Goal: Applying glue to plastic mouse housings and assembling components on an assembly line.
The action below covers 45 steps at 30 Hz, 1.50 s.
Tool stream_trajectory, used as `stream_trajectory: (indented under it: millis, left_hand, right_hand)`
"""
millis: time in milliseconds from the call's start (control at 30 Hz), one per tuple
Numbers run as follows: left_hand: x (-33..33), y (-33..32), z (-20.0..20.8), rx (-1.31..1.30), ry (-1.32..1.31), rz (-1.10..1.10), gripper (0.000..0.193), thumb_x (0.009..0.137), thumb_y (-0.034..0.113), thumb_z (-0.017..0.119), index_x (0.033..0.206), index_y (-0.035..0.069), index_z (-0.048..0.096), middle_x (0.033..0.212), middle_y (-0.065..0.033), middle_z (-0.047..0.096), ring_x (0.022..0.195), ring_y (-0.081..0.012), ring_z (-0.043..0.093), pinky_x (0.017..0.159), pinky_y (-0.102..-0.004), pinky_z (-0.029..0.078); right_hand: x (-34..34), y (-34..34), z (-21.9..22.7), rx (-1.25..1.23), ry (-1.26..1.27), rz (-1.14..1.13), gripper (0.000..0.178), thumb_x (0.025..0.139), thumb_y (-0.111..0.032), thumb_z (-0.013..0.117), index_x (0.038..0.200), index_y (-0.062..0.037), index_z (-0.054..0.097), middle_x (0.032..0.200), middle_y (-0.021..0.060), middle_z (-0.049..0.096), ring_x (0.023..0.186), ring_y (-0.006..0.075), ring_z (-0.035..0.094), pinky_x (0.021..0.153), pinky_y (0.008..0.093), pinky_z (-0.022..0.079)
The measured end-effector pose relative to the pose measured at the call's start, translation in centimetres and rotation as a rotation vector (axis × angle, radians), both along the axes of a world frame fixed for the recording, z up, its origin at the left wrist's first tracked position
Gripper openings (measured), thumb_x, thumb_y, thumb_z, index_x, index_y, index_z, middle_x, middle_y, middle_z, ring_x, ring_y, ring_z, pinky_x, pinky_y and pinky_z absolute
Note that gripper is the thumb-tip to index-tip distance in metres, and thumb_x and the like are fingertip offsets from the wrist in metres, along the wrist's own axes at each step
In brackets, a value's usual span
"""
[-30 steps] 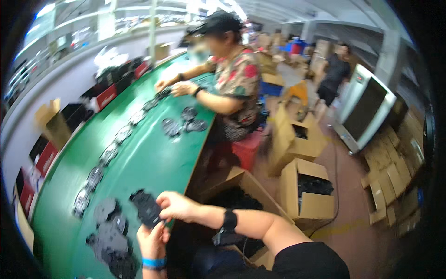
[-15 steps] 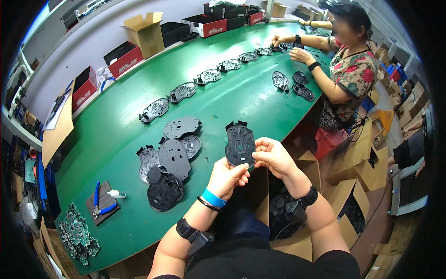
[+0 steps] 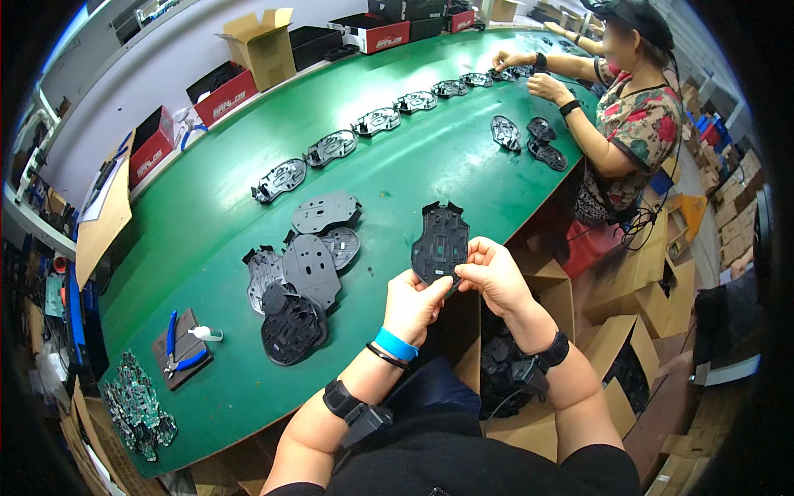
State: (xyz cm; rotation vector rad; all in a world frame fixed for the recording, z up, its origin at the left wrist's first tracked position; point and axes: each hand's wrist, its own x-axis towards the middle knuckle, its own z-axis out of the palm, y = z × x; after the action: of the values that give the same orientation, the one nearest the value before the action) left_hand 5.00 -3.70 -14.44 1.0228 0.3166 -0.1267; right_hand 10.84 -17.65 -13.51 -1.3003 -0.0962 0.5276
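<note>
Over green desk point(image 3: 380, 244), near its edge, still pinching black plastic shell point(image 3: 439, 236) by its near end in left grip point(image 3: 415, 302) and right grip point(image 3: 499, 281), scarcely shifted, so handling apparently unfinished.

A broad green desk point(image 3: 198, 256) bends across the fisheye view, its glossy top catching pale light, with a plain whitish wall point(image 3: 161, 74) behind and a reddish-brown floor point(image 3: 668, 390) bearing open cartons point(image 3: 619, 285)
</note>
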Motion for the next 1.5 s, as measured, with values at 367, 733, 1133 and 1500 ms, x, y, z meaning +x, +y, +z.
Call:
stream_trajectory:
  millis: [367,733,1133,1500]
  left_hand:
    - [-2.4,3.2,1.2,0.212,-0.042,-0.201,0.018,0.078,0.015,0.063,0.085,0.001,0.053,0.062,-0.0034,0.054,0.045,-0.0055,0.047,0.04,-0.0166,0.034]
    - [-8.7,5.6,0.0,0.267,-0.054,-1.105,0.033,0.086,0.023,0.053,0.113,0.004,0.05,0.083,-0.0013,0.055,0.07,-0.006,0.052,0.06,-0.0199,0.045]
    - [-29.3,16.6,-22.3,1.631,-0.023,-0.735,0.028,0.082,0.021,0.051,0.103,0.004,0.055,0.098,-0.0107,0.058,0.089,-0.0189,0.054,0.077,-0.0352,0.042]
    - [-29.7,15.1,-22.7,1.502,0.717,-0.543,0.025,0.08,0.022,0.052,0.097,0.005,0.057,0.096,-0.0095,0.059,0.092,-0.0207,0.054,0.08,-0.036,0.041]
  right_hand:
    - [9.0,-2.5,1.3,-0.388,-0.145,0.121,0.029,0.073,0.0,0.061,0.101,0.003,0.055,0.078,0.0064,0.059,0.062,0.0107,0.057,0.054,0.0208,0.049]
    - [13.0,0.0,0.2,-0.816,-0.425,0.14,0.021,0.064,-0.006,0.069,0.082,0.0005,0.063,0.061,0.0085,0.062,0.047,0.0118,0.057,0.049,0.0253,0.048]
    - [14.0,-8.8,1.0,-0.62,-0.402,-0.13,0.014,0.076,-0.015,0.059,0.081,-0.0023,0.063,0.064,0.0009,0.058,0.053,0.0072,0.053,0.043,0.0194,0.039]
    - [14.3,-11.3,0.8,-0.596,-0.32,-0.039,0.015,0.077,-0.015,0.059,0.084,-0.0027,0.062,0.068,0.0005,0.058,0.056,0.0069,0.054,0.048,0.0191,0.04]
